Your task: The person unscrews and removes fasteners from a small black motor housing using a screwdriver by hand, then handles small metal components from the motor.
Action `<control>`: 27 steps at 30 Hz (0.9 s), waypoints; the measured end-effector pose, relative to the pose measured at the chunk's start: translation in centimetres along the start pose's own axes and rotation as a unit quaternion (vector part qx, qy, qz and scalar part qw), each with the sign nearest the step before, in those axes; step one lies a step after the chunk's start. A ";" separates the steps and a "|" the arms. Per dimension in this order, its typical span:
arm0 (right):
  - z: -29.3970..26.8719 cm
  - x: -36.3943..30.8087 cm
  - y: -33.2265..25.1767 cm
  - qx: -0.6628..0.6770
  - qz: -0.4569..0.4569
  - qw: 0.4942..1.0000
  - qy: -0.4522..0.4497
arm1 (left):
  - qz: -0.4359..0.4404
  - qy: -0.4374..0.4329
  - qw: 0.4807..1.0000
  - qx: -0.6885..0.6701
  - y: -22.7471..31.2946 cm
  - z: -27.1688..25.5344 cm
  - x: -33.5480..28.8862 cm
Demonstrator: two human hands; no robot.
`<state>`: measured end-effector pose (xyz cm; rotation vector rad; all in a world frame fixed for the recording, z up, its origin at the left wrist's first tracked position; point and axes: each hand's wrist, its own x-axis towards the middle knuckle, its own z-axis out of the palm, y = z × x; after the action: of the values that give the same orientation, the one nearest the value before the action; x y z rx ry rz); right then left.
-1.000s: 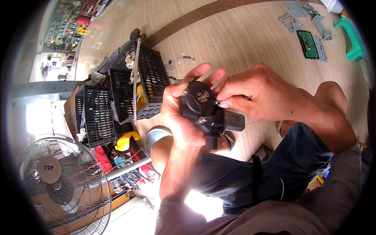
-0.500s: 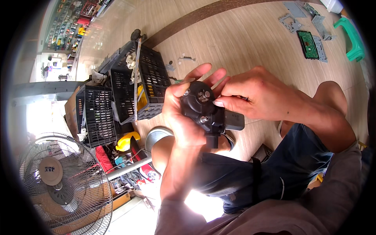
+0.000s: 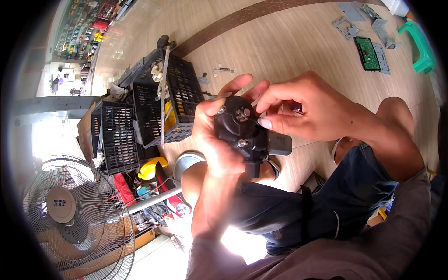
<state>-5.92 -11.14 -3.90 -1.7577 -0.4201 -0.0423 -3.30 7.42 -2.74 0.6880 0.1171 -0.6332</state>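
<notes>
My left hand [image 3: 212,151] is wrapped round a black round housing [image 3: 229,122], its thumb along the rim and its fingertips showing behind the far side. Several metal screws or studs stand on the housing's upturned face, and a dark grey rectangular block [image 3: 280,143] juts from its right side. My right hand [image 3: 305,105] is closed beside the housing's right edge, thumb and index finger drawn together. Something small and dark shows in the curl of its fingers, but I cannot make it out. The housing is held up above my lap.
Black plastic crates [image 3: 184,88] stand at the left, above a wire-caged fan [image 3: 77,219]. On the floor at upper right lie a green circuit board [image 3: 367,53], grey metal brackets [image 3: 345,28] and a green plastic stool [image 3: 416,46]. A yellow object [image 3: 151,168] sits by the crates.
My right hand has turned slightly and its thumb has drawn a little away from the housing. The dark thing in its fingers shows more. My left hand and the housing have barely moved.
</notes>
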 end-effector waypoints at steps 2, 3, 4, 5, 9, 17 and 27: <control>-0.1 -0.2 0.1 -0.036 -0.038 0.998 -0.018 | 0.012 0.007 1.000 0.012 -0.1 0.0 0.1; 0.1 -0.3 0.4 -0.044 -0.043 0.998 -0.012 | 0.007 0.016 1.000 0.008 -0.1 0.0 0.2; 0.3 -0.4 0.6 -0.052 -0.047 0.998 -0.006 | 0.001 0.024 1.000 0.005 -0.2 0.0 0.2; 0.3 -0.4 0.6 -0.052 -0.047 0.998 -0.006 | 0.000 0.025 1.000 0.005 -0.1 0.0 0.2; -0.1 -0.5 0.3 -0.143 -0.030 0.988 -0.049 | 0.012 0.021 1.000 -0.014 -0.3 -0.1 0.2; -0.2 0.1 0.0 -0.090 -0.044 0.995 0.018 | -0.023 0.006 1.000 -0.010 -0.2 -0.4 0.4; 0.6 -0.1 -0.4 -0.025 -0.052 0.996 0.068 | -0.016 0.036 0.992 0.121 -2.1 0.6 0.0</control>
<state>-6.21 -10.52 -3.71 -1.7683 -0.4139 -0.2466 -4.55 5.78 -3.48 0.9450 0.1199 -0.6588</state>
